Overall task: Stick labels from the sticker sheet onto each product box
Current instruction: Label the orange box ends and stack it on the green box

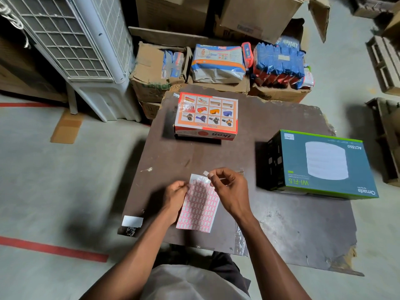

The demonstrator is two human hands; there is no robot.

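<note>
We are in a storeroom with a grey concrete floor marked by red tape lines, working at a dark brown, scuffed wooden desk (281,224) set among worn cartons.

Nearest to us, our left hand (174,194) holds the sticker sheet of small white, red-bordered labels (200,207) by its left edge, fingers curled around it, the sheet lifted slightly off the desk. Just right of those fingers, our right hand (230,189) pinches a small white peeled label (206,173) between thumb and fingertips, right above the top of the sheet.

Well off to the right of our fingers lies the dark teal cardboard router box with a green edge (320,165). A small white sticker (289,137) sits at its far left corner, so we judge this one may already be labelled, though the print is too small to read. Beyond our fingers, straight ahead, sits the red and white cardboard box printed with tool pictures (206,115); we see no such label on it, so it seems to be next.

Farther back stand cartons holding blue plastic packets (279,61), and a white air cooler (86,50) to the left.
</note>
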